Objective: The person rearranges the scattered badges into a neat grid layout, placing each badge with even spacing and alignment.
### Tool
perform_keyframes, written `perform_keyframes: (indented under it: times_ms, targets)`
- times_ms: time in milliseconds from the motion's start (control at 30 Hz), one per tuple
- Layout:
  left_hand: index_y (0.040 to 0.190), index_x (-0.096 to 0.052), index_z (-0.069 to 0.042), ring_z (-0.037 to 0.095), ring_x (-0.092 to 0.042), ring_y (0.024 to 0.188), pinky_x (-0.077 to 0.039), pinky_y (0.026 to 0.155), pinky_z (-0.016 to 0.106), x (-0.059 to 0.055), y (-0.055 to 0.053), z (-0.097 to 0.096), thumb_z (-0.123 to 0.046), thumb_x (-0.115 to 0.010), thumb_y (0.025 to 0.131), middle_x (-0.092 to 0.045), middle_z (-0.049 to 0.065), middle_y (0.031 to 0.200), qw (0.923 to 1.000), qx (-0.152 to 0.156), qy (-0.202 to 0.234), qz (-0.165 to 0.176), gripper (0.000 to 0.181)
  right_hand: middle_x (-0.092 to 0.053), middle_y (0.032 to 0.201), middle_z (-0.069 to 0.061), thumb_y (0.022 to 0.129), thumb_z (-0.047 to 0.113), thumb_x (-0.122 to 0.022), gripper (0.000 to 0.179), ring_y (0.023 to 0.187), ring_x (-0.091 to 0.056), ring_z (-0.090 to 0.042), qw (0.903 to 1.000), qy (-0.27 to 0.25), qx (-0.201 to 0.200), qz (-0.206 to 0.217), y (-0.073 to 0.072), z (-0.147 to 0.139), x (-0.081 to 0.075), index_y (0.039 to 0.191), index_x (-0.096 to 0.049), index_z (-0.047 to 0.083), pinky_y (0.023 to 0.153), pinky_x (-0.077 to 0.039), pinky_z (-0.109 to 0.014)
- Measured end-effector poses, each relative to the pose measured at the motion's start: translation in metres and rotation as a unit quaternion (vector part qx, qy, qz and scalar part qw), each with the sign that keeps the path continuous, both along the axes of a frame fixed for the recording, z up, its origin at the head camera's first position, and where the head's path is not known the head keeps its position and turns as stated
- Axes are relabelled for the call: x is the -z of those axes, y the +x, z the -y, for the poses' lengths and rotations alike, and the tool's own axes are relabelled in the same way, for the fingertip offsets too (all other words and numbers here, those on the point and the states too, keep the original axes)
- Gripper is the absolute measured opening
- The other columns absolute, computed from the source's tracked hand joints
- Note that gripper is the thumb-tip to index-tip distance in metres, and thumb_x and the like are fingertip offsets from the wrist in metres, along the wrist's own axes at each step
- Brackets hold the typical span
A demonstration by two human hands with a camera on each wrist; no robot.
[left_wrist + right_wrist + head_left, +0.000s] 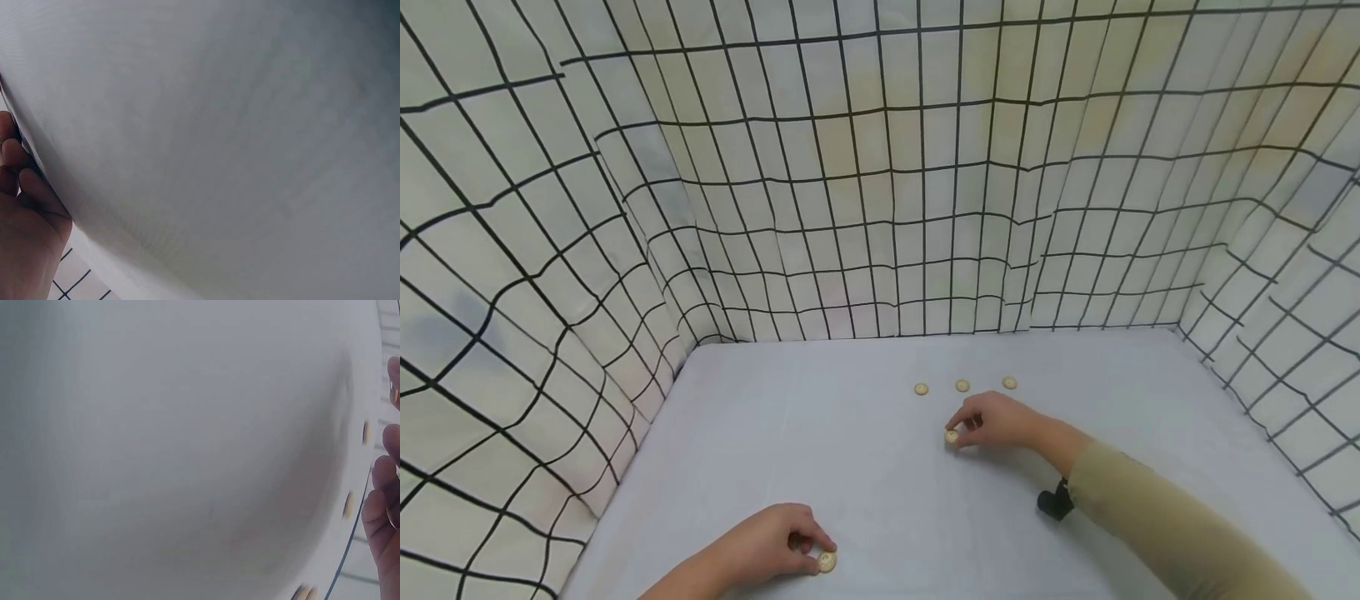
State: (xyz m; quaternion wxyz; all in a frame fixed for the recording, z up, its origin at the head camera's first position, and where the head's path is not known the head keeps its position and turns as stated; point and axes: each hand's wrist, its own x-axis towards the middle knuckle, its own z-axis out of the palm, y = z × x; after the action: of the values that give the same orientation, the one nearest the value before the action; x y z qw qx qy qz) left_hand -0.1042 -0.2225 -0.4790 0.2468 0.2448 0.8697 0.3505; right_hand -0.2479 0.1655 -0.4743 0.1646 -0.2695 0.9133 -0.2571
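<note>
My left hand (pixel 767 546) is low in the head view, pinching a round cream button (pixel 827 562) between thumb and finger at the white surface. Farther forward and to the right, my right hand (pixel 996 421) pinches a second cream button (pixel 952 437) by its edge. In the left wrist view the left hand (pixel 28 219) shows its curled fingers at the left border; its button cannot be made out there. The right wrist view catches the right hand (pixel 386 500) at the right border.
Beyond the right hand, three more cream buttons lie in a loose row: a left one (pixel 921 388), a middle one (pixel 962 385) and a right one (pixel 1009 382). A white cloth with black grid lines (pixel 880 192) walls the white table (pixel 760 417) behind and at both sides.
</note>
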Motion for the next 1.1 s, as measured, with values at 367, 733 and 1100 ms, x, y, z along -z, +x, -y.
perform_keyframes:
  times_ms: [367,733,1100]
  targets:
    - [0.099,-0.079,-0.029,0.001,-0.050,0.071,-0.043,0.064,0.021,0.001,0.000,0.000,-0.026,-0.081,0.082,-0.058,-0.013,0.078,1.0000,0.001,0.003,0.001,0.017,-0.061,0.084,0.005,0.081,0.028,-0.082,0.022,0.083,-0.053,-0.016,0.9974,-0.002,0.071,0.013,-0.026,-0.030,0.002,0.103,-0.078,0.026,0.073,-0.045,-0.034]
    - [0.099,-0.079,-0.030,0.000,-0.049,0.071,-0.042,0.065,0.021,0.000,0.000,-0.001,-0.026,-0.082,0.081,-0.057,-0.014,0.078,0.9999,0.004,-0.001,-0.017,0.019,-0.061,0.089,0.004,0.081,0.028,-0.081,0.023,0.086,-0.053,-0.016,0.9945,0.023,0.101,0.011,-0.040,-0.025,0.006,0.103,-0.076,0.026,0.078,-0.044,-0.037]
    - [0.099,-0.079,-0.029,0.000,-0.049,0.070,-0.042,0.063,0.021,0.001,0.001,-0.001,-0.024,-0.082,0.080,-0.056,-0.013,0.078,1.0000,-0.001,0.002,-0.006,0.019,-0.061,0.090,0.004,0.083,0.030,-0.081,0.025,0.086,-0.052,-0.015,0.9954,0.024,0.092,0.011,-0.048,-0.021,0.015,0.107,-0.077,0.024,0.077,-0.044,-0.036]
